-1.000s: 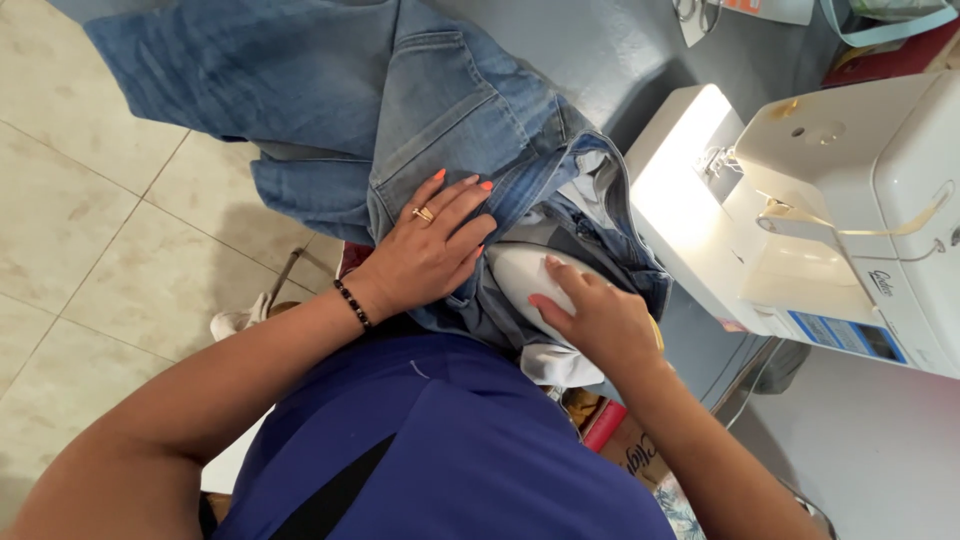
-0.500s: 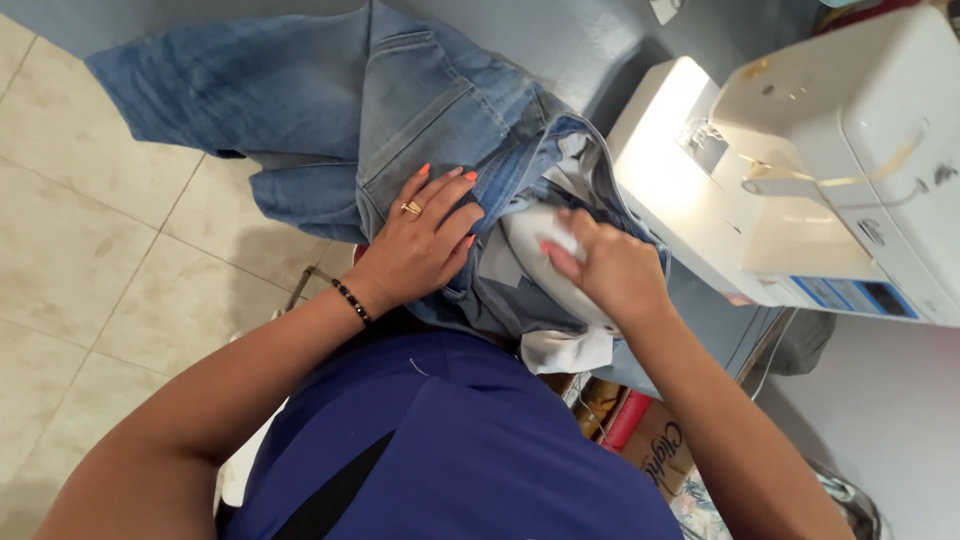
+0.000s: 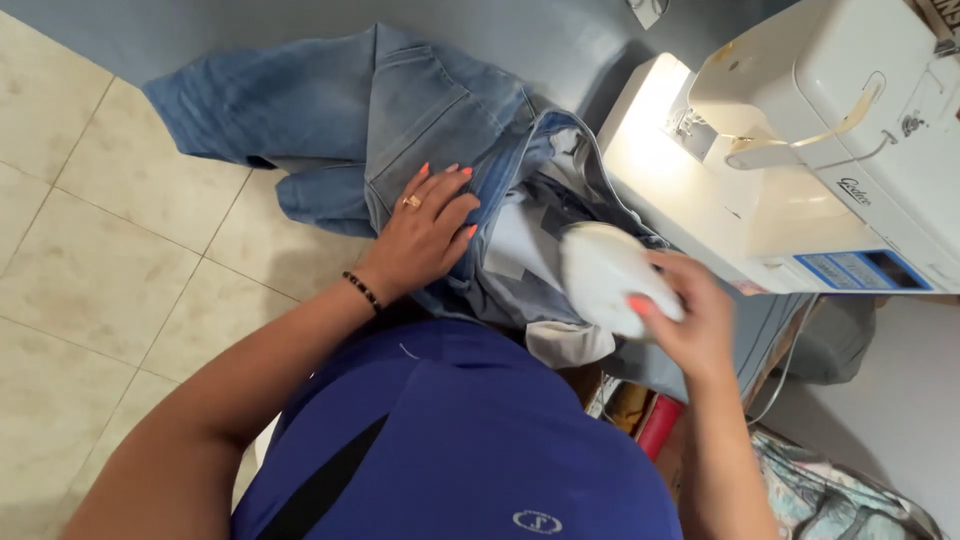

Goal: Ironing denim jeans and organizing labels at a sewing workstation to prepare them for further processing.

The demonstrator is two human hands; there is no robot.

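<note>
Left hand [image 3: 428, 232]: palm down, fingers [image 3: 450, 190] spread and extended, pressed flat; forearm ran diagonally from near left, wrist straight. Right hand [image 3: 690, 320]: fingers curled closed in a grip, slightly blurred; forearm rose from near right.

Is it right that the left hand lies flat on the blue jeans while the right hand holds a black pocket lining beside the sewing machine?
Not quite: the pocket lining is white, not black, as the head view shows. The rest holds: the left hand lies flat on the blue jeans, and the right hand holds the lining beside the sewing machine.
</note>
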